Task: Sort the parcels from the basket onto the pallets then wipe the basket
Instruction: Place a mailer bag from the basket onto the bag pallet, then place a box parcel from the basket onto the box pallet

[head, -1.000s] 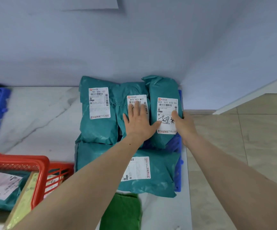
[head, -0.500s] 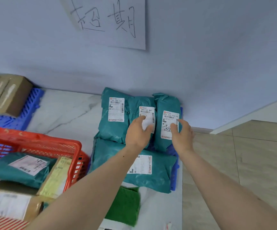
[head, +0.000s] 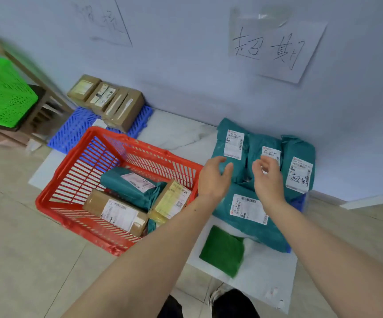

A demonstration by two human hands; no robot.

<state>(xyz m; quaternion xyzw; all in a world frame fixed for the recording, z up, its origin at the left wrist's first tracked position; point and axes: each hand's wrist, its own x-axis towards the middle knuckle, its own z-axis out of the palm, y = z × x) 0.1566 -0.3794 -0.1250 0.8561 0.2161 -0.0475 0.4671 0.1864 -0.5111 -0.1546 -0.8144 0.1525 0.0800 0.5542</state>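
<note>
Head view: both bare hands hang over the teal parcels at centre right of the frame, and neither has hold of anything. The left hand [head: 214, 177] is loosely spread, fingers curled, above the near edge of the left teal parcel [head: 229, 148]. The right hand [head: 268, 180] is likewise slack and partly curled over the middle teal parcel [head: 266, 152]; whether its fingertips touch the wrapping cannot be told. A third upright teal parcel [head: 298, 166] with handwriting on its label stands at right, and a fourth teal parcel [head: 250, 214] lies flat across the front; all four rest on a blue pallet [head: 300, 200] that shows only at its right edge. The red basket [head: 71, 180] sits at centre left on the floor and contains a teal parcel [head: 128, 187], a brown box [head: 117, 212] and a yellow-labelled parcel [head: 172, 198]. In the upper left, brown boxes [head: 110, 102] stand on a second blue pallet [head: 78, 129]. A green cloth [head: 222, 251] lies at lower centre, just in front of the flat parcel. A handwritten paper sign [head: 275, 47] is fixed to the wall in the upper right.
</note>
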